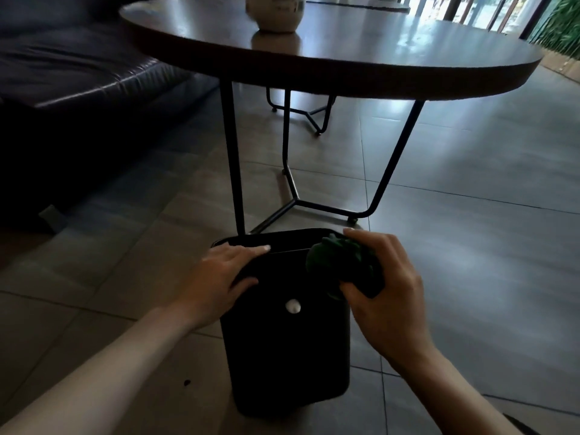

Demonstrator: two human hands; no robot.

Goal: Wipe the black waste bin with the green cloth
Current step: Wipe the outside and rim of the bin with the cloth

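- A round dark wooden bench (361, 54) on thin black metal legs (231, 158) is seen ahead.
- A rounded pale grey vase (276, 14) is set on its top, cut off by the upper edge.
- A dark leather sofa (72, 67) is placed at left.
- The grey tiled floor (470, 215) is lit from the right.
- A second black metal frame (309, 113) is visible beyond the bench.

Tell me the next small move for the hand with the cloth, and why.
Probably press the green cloth down onto the black waste bin at its top right and sweep left. The right hand holds it bunched at that corner; the left hand rests on the lid, steadying it.
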